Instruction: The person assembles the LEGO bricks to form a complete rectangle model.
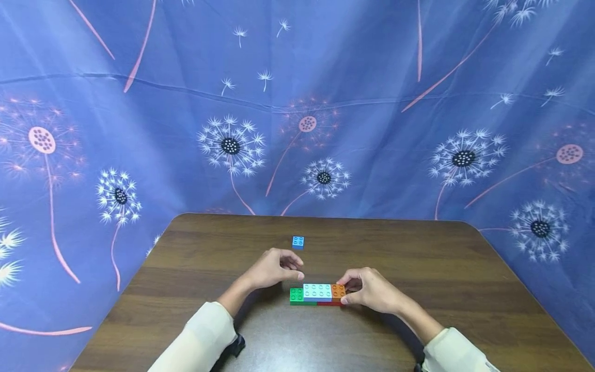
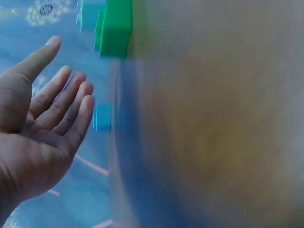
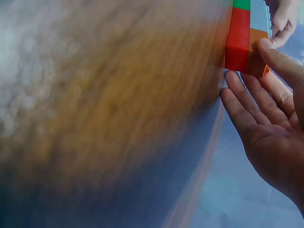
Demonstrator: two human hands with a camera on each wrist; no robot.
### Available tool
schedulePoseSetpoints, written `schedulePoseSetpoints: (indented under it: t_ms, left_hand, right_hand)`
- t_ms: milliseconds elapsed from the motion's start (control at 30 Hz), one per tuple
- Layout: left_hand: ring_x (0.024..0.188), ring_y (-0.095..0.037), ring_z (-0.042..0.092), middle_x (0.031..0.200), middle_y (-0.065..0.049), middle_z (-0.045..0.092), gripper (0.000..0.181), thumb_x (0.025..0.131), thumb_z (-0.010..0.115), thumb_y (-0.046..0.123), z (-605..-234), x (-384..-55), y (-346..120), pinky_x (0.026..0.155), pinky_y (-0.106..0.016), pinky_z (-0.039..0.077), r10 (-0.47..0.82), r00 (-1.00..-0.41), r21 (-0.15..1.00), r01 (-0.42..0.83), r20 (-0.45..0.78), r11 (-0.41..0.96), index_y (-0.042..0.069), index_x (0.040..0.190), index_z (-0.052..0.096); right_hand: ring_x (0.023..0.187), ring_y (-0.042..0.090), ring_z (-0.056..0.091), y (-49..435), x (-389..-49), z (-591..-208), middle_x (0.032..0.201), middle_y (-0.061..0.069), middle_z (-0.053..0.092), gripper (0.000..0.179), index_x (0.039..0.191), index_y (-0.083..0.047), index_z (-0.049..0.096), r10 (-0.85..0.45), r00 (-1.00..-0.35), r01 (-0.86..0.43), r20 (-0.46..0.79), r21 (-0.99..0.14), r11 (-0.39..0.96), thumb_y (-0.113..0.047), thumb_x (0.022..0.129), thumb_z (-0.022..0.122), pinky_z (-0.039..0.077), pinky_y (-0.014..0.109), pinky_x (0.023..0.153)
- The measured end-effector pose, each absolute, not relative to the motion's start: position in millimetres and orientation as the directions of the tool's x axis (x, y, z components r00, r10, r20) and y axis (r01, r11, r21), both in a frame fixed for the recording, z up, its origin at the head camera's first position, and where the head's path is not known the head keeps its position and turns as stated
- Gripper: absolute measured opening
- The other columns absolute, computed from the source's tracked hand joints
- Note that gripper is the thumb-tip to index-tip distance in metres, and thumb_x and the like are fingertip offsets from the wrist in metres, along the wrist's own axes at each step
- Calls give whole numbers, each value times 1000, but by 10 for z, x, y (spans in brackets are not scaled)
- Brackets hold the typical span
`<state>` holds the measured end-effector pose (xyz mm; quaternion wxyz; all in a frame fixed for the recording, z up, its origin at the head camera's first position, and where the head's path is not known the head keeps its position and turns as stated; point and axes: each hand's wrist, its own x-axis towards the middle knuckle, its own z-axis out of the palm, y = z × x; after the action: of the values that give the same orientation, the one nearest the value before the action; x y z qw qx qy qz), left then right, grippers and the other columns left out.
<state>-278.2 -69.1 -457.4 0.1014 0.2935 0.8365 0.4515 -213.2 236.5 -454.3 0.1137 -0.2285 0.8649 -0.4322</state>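
A low block of toy bricks lies on the wooden table: a green brick at the left and a red brick at the right below, a white brick and an orange brick on top. My right hand pinches the orange brick at the block's right end, thumb on the near side and fingers on the far side. Above and behind the green end, my left hand hovers with relaxed, slightly bent fingers and holds nothing. In the left wrist view its palm shows bare.
A small blue brick stands alone on the table, beyond the left hand. Behind the table's far edge hangs a blue cloth with a dandelion print.
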Motion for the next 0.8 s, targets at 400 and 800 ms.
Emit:
schedulePoseSetpoints:
  t_ms: [400,800]
  left_hand:
    - [123,-35,67,130,-19,71,46,88,82,13,-4633,-3439,-785,108,-48,52,427,-898,860,296,103,416,-2,129,66]
    - [128,-36,63,137,-16,68,49,89,80,9,-4783,-3658,-703,110,-47,50,481,-875,891,251,42,379,0,135,64]
  right_hand:
    - [93,11,72,2308,-2152,-4571,103,5,77,27,106,-11,75,-485,-874,-319,19,-776,544,-16,83,87,59,23,80]
    - [95,11,71,2355,-2134,-4562,102,4,77,29,107,-12,75,-466,-885,-311,16,-765,564,-18,82,88,60,26,84]
